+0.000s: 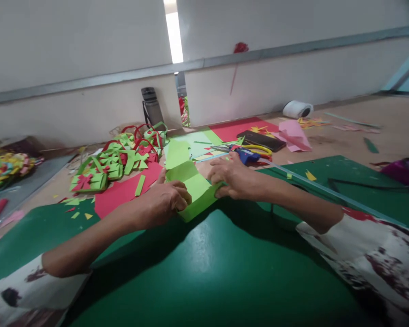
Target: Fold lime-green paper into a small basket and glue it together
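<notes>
Patterned white sleeves (30, 290) down at both lower corners, with a glossy green mat (197, 272) in between. Dead center past that, the lime-green paper (196, 184), folded into a kind of shallow open box with a low near wall. Left hand (168, 200) on its left side, fingers bent with the tips down by the near wall, thumb sticking up; can't tell whether pinching or just pressing. Right hand (231, 177) on the right end, fingers curled and closed on the corner there. Off to the left, a red sheet (116, 197) with a skinny green strip (140, 185) on top. Just beyond the right hand, a blue-and-yellow tool (248, 156), probably scissors, and a dark phone (269, 142) right behind. Back on the left, a whole pile of little green-and-red paper baskets (90, 179). Around the phone, another red sheet (231, 128) and some creased pink paper (295, 136). Then a grey bottle (153, 111) close to the pale wall (88, 109), plus a white roll (295, 110) lying over to the right.
</notes>
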A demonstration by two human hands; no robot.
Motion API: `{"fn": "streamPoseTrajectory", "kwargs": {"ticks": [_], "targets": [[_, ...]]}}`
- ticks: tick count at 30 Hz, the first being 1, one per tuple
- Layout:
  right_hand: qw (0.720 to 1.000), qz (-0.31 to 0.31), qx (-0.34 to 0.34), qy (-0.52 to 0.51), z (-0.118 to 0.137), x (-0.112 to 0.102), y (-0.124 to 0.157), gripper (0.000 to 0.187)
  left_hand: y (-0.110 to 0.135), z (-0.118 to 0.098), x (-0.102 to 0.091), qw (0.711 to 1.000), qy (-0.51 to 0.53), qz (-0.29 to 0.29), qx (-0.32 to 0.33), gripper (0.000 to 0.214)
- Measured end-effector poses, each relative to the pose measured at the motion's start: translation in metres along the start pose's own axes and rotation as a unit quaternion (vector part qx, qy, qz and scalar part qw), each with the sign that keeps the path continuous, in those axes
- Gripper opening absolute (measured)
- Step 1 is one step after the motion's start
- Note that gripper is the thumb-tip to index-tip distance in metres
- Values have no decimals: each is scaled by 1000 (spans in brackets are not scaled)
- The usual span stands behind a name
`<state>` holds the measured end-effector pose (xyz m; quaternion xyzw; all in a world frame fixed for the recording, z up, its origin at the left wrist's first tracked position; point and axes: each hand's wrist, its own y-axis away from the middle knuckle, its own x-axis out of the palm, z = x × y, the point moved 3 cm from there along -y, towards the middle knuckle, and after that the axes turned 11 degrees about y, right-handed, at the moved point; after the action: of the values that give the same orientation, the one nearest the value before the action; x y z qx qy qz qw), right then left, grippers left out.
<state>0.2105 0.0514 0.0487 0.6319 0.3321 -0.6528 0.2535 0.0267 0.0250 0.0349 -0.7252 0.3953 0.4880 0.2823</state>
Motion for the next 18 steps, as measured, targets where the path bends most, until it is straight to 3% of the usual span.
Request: {"fn": "streamPoseTrajectory", "kwargs": {"ticks": [5,11,18], "targets": [[995,58,24,-81,2,0,2,9,10,4,-2,999,46,19,19,12],[975,80,52,-201,-1,11,-1,19,26,7,-14,993,108,-38,-5,6],[970,80,90,-211,-3,20,-3,20,25,15,-8,998,60,-8,1,4]]}}
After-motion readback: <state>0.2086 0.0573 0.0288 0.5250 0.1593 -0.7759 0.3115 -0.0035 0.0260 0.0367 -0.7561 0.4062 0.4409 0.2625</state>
